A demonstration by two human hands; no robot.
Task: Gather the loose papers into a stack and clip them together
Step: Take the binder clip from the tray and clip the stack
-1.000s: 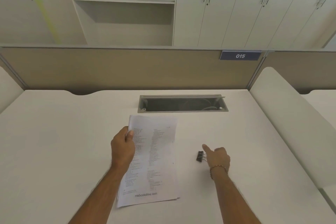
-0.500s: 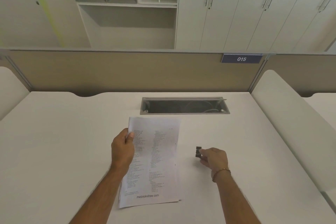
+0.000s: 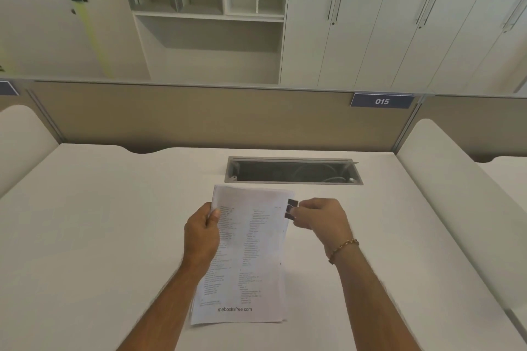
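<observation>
Paper stack: printed sheets, gathered, lying on white desk, far end lifted toward cable tray. Left hand: grips stack at left edge near top, thumb over page, fingers curled beneath. Binder clip: black, at stack's upper right edge, touching paper; whether it bites sheets cannot be told. Right hand: fingers curled, pinching clip from right side; gold bracelet on wrist. Partition behind desk carries plate "015".

bare desk either side, cable well ahead, partition behind
</observation>
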